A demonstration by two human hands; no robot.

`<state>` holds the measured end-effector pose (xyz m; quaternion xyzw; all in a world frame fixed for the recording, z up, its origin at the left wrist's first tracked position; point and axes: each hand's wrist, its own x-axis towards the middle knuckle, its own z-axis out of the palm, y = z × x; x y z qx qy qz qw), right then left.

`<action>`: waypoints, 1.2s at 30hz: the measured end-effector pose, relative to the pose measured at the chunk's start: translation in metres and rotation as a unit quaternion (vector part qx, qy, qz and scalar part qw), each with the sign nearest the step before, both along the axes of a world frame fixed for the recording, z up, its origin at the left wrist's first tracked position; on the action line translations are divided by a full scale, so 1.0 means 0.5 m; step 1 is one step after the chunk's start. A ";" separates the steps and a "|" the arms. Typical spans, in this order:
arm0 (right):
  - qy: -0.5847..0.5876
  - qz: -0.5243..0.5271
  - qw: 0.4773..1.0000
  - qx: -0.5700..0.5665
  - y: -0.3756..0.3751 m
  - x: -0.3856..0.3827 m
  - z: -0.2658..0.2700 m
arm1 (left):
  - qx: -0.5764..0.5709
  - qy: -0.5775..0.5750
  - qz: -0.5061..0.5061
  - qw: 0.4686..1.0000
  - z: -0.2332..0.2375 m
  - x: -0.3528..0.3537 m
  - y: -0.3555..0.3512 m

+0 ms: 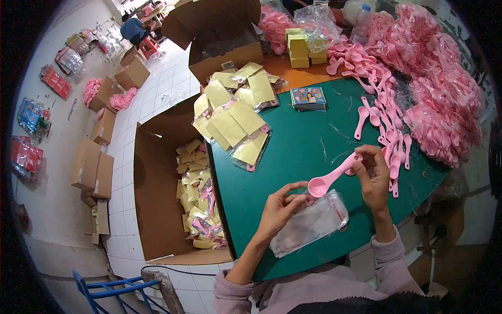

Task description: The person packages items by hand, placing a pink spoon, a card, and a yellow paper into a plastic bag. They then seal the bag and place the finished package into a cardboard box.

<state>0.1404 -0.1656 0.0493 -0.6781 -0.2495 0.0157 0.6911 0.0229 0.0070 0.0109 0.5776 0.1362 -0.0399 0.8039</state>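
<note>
A pink spoon (334, 176) is held over the green table (277, 209), its bowl toward the left. My right hand (372, 175) pinches the handle end. Beside the bowl is my left hand (285, 206), its fingers closed at the upper edge of a stack of clear plastic bags (308, 226); what exactly they grip is too small to tell. Loose pink spoons (362, 121) lie to the right, and a stack of printed cards (308, 98) sits toward the back. Filled bags with yellow cards (243, 118) are piled at the table's left edge.
An open cardboard box (157, 209) holding packed bags stands left of the table. Bundled pink spoons (444, 99) heap up at the right. Yellow card blocks (299, 49) stand at the back. A person (133, 30) sits far off on a red stool.
</note>
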 end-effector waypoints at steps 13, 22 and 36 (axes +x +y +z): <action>-0.044 0.011 0.996 -0.077 -0.005 -0.004 0.005 | -0.016 -0.001 0.020 1.000 0.005 0.000 -0.002; -0.025 0.188 0.966 -0.177 0.015 -0.024 0.015 | 0.037 -0.070 -0.018 0.997 -0.006 0.003 -0.018; -0.180 0.274 0.938 -0.110 0.047 0.038 -0.011 | -0.082 0.018 0.000 0.996 0.009 -0.006 0.003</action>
